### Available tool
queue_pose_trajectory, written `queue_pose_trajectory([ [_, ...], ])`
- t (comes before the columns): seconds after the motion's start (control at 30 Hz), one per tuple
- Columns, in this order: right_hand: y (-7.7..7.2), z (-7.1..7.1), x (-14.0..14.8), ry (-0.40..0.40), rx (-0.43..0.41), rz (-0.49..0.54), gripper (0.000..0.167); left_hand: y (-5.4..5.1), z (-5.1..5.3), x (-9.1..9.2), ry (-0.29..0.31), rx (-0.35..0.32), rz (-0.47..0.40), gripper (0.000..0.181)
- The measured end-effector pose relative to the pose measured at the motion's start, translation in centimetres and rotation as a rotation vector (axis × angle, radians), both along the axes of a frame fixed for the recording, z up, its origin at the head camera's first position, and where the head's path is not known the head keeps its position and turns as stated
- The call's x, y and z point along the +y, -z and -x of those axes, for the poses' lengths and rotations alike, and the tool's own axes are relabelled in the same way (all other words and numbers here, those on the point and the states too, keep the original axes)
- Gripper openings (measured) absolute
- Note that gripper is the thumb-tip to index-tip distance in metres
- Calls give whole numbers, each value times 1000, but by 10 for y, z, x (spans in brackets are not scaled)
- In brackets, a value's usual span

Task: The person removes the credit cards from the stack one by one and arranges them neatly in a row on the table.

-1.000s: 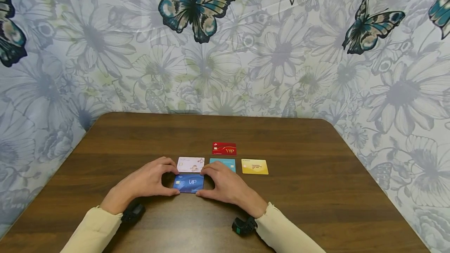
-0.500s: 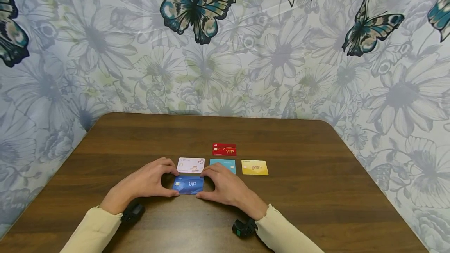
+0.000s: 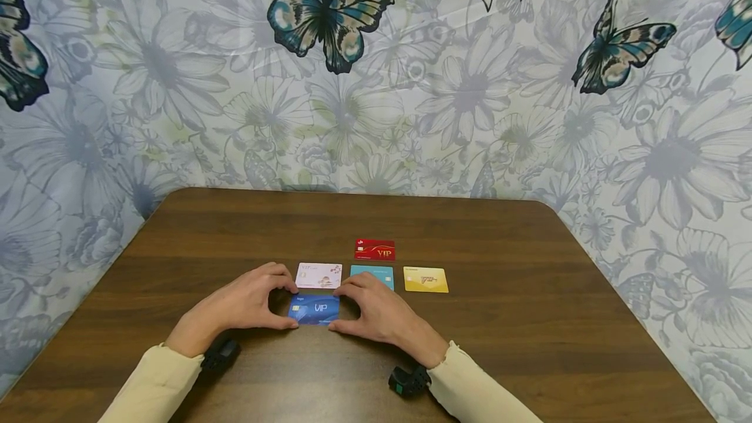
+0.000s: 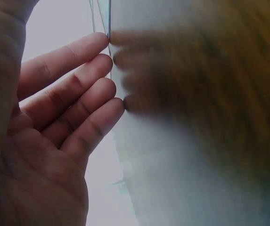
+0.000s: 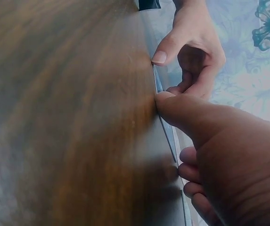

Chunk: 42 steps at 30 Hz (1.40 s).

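A blue VIP card (image 3: 314,309) lies on the table between my hands, below a white VIP card (image 3: 319,275). My left hand (image 3: 249,299) holds its left end, thumb at the lower corner and forefinger at the upper. At the right end my right hand (image 3: 378,311) does the same, partly covering a turquoise card (image 3: 376,274). In the left wrist view, the left hand's fingers (image 4: 92,75) touch the table with their tips. The right wrist view has both thumbs near cards seen almost edge-on.
Behind the turquoise card lies a red VIP card (image 3: 375,249), and to its right a yellow card (image 3: 425,279). The brown wooden table (image 3: 499,344) ends at a wall covering (image 3: 470,116) printed with flowers and butterflies.
The blue card has shifted very slightly toward me and to the left, with both hands staying at its ends. The other cards lie as before.
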State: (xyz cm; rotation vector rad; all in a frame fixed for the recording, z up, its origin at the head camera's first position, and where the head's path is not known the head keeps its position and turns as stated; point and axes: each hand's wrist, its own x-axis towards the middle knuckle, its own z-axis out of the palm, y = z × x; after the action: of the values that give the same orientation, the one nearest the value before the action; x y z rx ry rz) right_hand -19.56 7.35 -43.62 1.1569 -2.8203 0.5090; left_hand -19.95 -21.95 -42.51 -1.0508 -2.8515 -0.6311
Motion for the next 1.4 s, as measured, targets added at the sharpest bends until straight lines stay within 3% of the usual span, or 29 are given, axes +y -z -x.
queue_pose_trajectory([
  [0.5, -2, 2, 1, 0, -29, 3, 56, 0, 4, 1, -9, -41, -12, 51],
  [0.83, -14, 13, 14, 31, -70, 137, 48, -15, 15, 18, -8, -90, -118, 47],
  [1.03, -19, 22, 23, 70, -89, 194, 47, -25, 27, 38, -16, -68, -153, 43],
  [1.23, -22, 33, 35, 103, -75, 271, 47, -24, 41, 55, -19, -50, -185, 43],
  [1.4, -24, 43, 49, 162, -80, 304, 49, -21, 50, 67, -80, -80, -193, 45],
])
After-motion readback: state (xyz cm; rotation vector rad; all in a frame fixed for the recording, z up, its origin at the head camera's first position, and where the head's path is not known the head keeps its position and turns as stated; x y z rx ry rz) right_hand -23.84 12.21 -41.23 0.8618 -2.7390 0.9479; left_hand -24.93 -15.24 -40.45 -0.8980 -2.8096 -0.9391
